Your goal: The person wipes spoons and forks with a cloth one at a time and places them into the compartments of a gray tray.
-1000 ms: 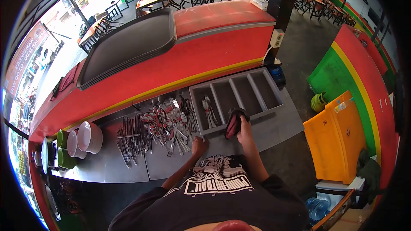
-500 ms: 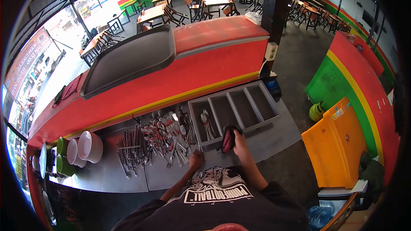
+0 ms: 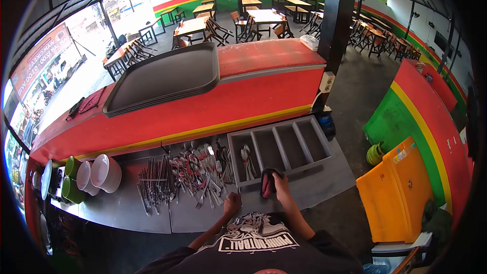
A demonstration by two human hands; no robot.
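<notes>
My right hand (image 3: 280, 184) is closed around a dark cloth with red in it (image 3: 267, 182), fingers wrapped over its top and pressing it against the near rim of the grey cutlery tray (image 3: 304, 122). The cloth sits at that rim, just where the 1st and 2nd of the tray's 4 compartments meet. My left hand (image 3: 232, 204) is at 8 o'clock from the right one, close beside it, curled into a loose fist on the steel worktop (image 3: 324, 175). Whether anything thin is pinched inside it, I cannot tell.

At 11 o'clock from the cloth, a few spoons (image 3: 246, 155) lie in the leftmost compartment; the other 3 look bare. At 10 o'clock from my left hand a jumbled heap of loose forks and spoons (image 3: 200, 168) spreads over the worktop, and further toward 9 o'clock lies a bundle of thin metal sticks (image 3: 152, 181). Past those, white bowls (image 3: 105, 170) stand beside green cups (image 3: 71, 185). At 12 o'clock, above the tray, the red counter (image 3: 243, 96) carries a stack of dark serving trays (image 3: 162, 76).
</notes>
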